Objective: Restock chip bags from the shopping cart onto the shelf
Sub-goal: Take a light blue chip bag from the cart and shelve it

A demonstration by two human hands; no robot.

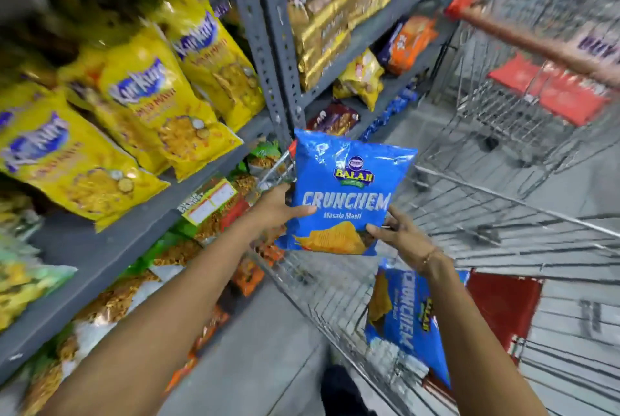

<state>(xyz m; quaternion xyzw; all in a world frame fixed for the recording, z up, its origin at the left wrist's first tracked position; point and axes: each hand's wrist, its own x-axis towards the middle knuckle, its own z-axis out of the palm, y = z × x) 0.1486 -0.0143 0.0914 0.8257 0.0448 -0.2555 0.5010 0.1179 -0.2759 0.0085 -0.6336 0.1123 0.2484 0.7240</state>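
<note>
Fingers [303,211] pinching upright blue chip bag [349,194], label facing camera

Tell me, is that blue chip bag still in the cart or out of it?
Out. Both hands, left and right, hold the blue chip bag upright above the cart; another blue bag lies inside.
</note>
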